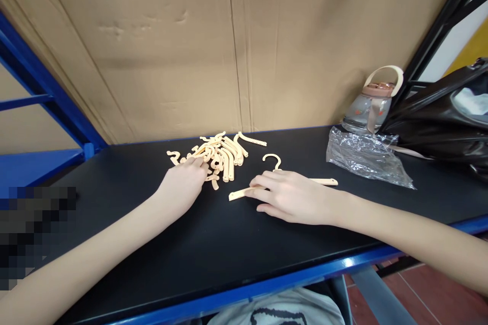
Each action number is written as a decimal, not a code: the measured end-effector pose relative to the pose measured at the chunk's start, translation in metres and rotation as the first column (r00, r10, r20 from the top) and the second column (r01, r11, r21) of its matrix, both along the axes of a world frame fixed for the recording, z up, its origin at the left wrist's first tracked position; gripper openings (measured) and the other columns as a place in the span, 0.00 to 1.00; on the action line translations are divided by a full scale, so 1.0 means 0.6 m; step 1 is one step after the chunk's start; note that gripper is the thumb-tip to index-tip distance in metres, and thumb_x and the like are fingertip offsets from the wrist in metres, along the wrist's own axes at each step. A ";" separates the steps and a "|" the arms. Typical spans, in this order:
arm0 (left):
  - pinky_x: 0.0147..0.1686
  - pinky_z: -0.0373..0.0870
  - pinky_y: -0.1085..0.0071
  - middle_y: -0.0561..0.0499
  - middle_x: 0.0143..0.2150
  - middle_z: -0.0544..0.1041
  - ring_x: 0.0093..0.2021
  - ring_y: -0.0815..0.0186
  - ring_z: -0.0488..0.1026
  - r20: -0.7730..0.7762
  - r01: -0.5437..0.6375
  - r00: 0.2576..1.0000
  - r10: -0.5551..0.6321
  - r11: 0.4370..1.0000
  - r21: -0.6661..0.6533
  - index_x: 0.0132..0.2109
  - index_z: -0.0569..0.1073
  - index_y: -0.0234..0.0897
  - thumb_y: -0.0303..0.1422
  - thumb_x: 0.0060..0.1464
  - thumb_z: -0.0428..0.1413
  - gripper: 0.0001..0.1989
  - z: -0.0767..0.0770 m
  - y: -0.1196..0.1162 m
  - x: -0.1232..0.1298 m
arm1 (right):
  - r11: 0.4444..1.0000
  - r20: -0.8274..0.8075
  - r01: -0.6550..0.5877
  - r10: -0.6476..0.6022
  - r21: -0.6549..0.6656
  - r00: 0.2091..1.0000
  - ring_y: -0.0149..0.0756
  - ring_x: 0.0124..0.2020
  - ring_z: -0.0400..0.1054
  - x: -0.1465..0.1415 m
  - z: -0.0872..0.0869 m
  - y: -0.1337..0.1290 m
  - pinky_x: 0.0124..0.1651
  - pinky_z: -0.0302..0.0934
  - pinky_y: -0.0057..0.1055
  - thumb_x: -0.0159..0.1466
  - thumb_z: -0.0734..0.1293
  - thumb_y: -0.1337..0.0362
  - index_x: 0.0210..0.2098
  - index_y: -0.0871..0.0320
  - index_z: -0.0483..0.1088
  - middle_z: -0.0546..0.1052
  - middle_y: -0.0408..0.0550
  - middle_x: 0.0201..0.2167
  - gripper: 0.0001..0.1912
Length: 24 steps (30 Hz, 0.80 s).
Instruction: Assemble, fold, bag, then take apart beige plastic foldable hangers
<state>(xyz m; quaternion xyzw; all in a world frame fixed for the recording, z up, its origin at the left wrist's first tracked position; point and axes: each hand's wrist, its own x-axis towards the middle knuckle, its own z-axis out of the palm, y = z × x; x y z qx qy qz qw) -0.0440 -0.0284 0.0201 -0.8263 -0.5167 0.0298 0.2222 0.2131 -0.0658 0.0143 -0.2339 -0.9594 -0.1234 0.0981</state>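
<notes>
A cream plastic clothes hanger lies on the black tabletop, its hook pointing up toward the back. My right hand covers its middle, with the fingers bent over it and one hanger arm sticking out on either side. To the left, my left hand reaches into the near side of a heap of loose hanger parts. Its fingers are bent and close together, and their tips are hidden among the pieces. Separate hooks and hollow arm pieces make up the heap; one hook piece lies at its left edge.
A crumpled clear plastic bag lies on the right of the tabletop. Behind it stands a clear water bottle with a handle, beside a black shiny bag. Cardboard walls off the back; a blue frame edge runs along the front.
</notes>
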 end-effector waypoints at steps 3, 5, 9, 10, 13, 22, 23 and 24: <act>0.44 0.70 0.64 0.37 0.46 0.76 0.50 0.52 0.73 -0.002 -0.001 1.000 0.001 0.999 -0.052 0.42 0.76 0.28 0.12 0.51 0.44 0.20 0.005 0.004 -0.005 | 1.000 0.001 0.002 -0.002 0.004 1.000 0.39 0.44 0.65 0.000 0.000 0.000 0.48 0.63 0.38 0.69 0.59 0.62 0.52 0.61 0.67 0.72 0.52 0.44 0.15; 0.44 0.70 0.63 0.38 0.46 0.77 0.49 0.53 0.74 -0.035 0.014 0.999 -0.016 0.999 -0.047 0.42 0.76 0.30 0.13 0.52 0.45 0.20 0.009 0.006 -0.006 | 1.000 0.003 0.002 -0.002 0.003 1.000 0.39 0.44 0.65 0.000 0.000 0.000 0.49 0.63 0.38 0.70 0.59 0.62 0.52 0.61 0.67 0.71 0.52 0.44 0.15; 0.41 0.70 0.62 0.39 0.43 0.77 0.47 0.51 0.74 -0.099 0.033 0.995 -0.033 0.999 -0.008 0.42 0.76 0.30 0.13 0.51 0.45 0.19 0.012 0.008 -0.001 | 1.000 0.001 0.000 0.000 -0.004 1.000 0.39 0.44 0.65 0.000 -0.002 0.000 0.49 0.62 0.38 0.70 0.58 0.62 0.52 0.61 0.67 0.71 0.52 0.45 0.15; 0.41 0.70 0.62 0.38 0.43 0.77 0.47 0.50 0.74 -0.100 0.040 0.994 -0.039 0.999 0.007 0.42 0.76 0.30 0.13 0.51 0.45 0.19 0.012 0.009 0.000 | 1.000 0.002 -0.001 0.001 -0.005 1.000 0.39 0.44 0.65 0.000 -0.002 0.001 0.49 0.62 0.38 0.70 0.58 0.62 0.53 0.61 0.67 0.71 0.52 0.45 0.15; 0.42 0.69 0.59 0.37 0.45 0.76 0.46 0.50 0.74 -0.095 0.077 0.993 -0.071 0.995 0.060 0.44 0.75 0.29 0.13 0.52 0.44 0.19 0.009 0.011 -0.002 | 1.000 0.000 -0.002 0.002 -0.004 1.000 0.39 0.44 0.65 0.000 -0.002 0.001 0.49 0.62 0.38 0.70 0.58 0.62 0.53 0.61 0.67 0.72 0.53 0.45 0.15; 0.35 0.69 0.62 0.39 0.42 0.75 0.40 0.53 0.74 -0.067 0.109 0.993 -0.100 0.983 0.148 0.43 0.72 0.32 0.20 0.59 0.42 0.15 0.011 0.014 -0.016 | 1.000 -0.009 -0.002 0.002 -0.013 1.000 0.39 0.44 0.66 0.001 0.001 -0.001 0.48 0.63 0.38 0.69 0.59 0.62 0.53 0.61 0.66 0.72 0.52 0.45 0.16; 0.34 0.68 0.63 0.41 0.40 0.75 0.38 0.54 0.74 -0.060 0.106 0.993 -0.097 0.982 0.156 0.42 0.72 0.32 0.21 0.60 0.41 0.15 0.012 0.014 -0.015 | 1.000 -0.009 -0.001 0.001 -0.014 1.000 0.39 0.44 0.65 0.001 0.002 -0.002 0.48 0.63 0.38 0.69 0.59 0.62 0.53 0.61 0.66 0.72 0.52 0.45 0.16; 0.33 0.67 0.63 0.42 0.38 0.75 0.37 0.54 0.74 -0.043 0.106 0.994 -0.100 0.980 0.167 0.41 0.72 0.33 0.22 0.61 0.41 0.15 0.014 0.014 -0.013 | 1.000 -0.009 0.000 0.000 -0.016 1.000 0.39 0.44 0.65 0.001 0.002 -0.002 0.48 0.63 0.38 0.69 0.59 0.62 0.53 0.61 0.66 0.72 0.52 0.45 0.16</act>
